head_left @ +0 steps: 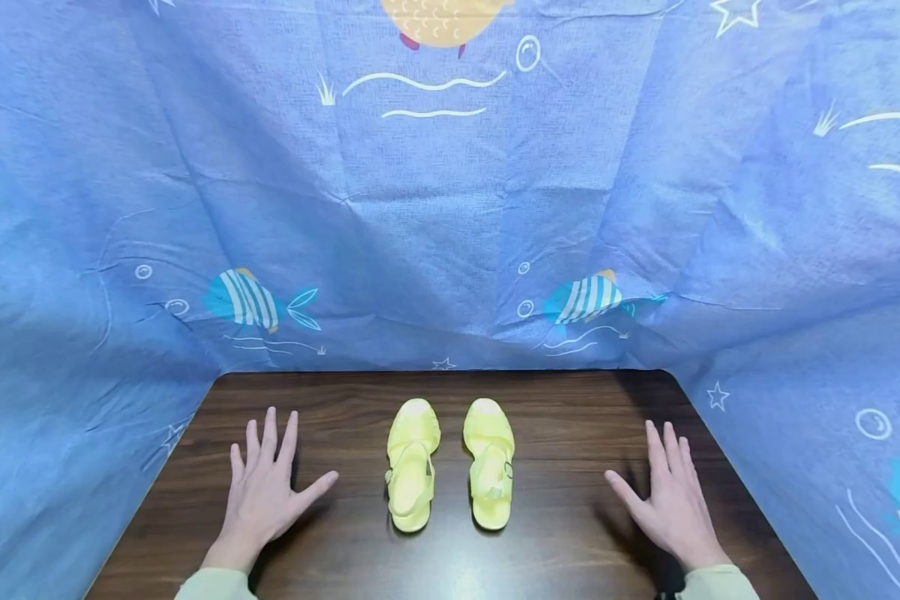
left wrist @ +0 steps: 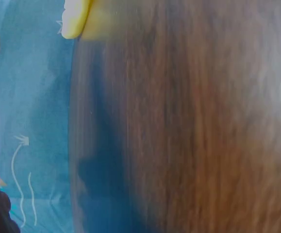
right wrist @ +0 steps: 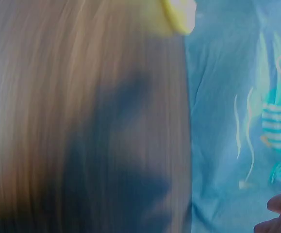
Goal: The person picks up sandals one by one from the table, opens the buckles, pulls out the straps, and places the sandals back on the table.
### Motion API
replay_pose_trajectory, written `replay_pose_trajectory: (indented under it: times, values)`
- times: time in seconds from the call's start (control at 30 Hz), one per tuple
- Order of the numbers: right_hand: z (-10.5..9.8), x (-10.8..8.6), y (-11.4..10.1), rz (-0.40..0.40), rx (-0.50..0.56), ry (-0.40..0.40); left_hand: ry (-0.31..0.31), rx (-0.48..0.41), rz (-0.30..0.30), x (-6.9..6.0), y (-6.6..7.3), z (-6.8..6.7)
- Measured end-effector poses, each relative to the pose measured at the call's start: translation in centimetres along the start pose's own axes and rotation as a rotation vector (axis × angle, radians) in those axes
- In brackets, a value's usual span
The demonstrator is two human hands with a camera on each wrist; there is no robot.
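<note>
Two pale yellow sandals stand side by side on the dark wooden table (head_left: 555, 558), toes pointing away from me. The left sandal (head_left: 412, 429) and the right sandal (head_left: 487, 429) each have a heel strap, and a small gap separates them. My left hand (head_left: 265, 492) is spread over the table to the left of the pair, thumb toward the sandals. On the other side, my right hand (head_left: 673, 504) is spread likewise, touching neither sandal. A yellow sandal tip (left wrist: 75, 19) shows at the top of the left wrist view, another sandal tip (right wrist: 181, 15) in the right wrist view.
A blue cloth (head_left: 435, 225) printed with fish, stars and bubbles hangs behind the table and along both sides. The table's far edge meets this cloth. Shadows of the hands fall on the wood.
</note>
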State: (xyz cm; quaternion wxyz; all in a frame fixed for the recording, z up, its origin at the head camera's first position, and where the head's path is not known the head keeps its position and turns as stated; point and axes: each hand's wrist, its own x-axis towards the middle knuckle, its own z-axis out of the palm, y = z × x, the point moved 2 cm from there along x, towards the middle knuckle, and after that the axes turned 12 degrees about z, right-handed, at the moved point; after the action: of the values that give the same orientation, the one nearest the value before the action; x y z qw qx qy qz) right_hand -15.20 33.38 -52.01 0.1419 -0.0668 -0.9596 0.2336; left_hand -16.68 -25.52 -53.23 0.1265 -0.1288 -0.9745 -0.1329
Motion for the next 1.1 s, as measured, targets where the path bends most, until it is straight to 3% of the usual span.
replay_pose_trajectory:
  times: [0.2,0.37,0.5,0.67,0.83,1.1]
  values:
    - [0.8,-0.7,-3.0,-0.009,0.179,-0.057,0.002,-0.108,0.001,-0.4,0.8,0.7]
    - [2.4,-1.6,-6.1,-0.092,0.285,-0.038,0.037,-0.196,0.018,-0.7,2.4,1.8]
    - [3.7,-2.3,-8.5,-0.152,0.352,-0.030,0.050,-0.317,0.010,-0.8,4.0,2.8]
    - [4.8,-3.1,-10.9,-0.195,0.421,-0.048,0.044,-0.479,0.009,-0.8,5.7,3.8]
    - [5.4,-3.7,-13.0,-0.216,0.470,-0.088,0.049,-0.597,0.045,-0.9,7.1,4.5]
    - [6.2,-4.0,-15.8,-0.278,0.525,-0.134,0.028,-0.662,0.065,-0.7,8.8,5.1]
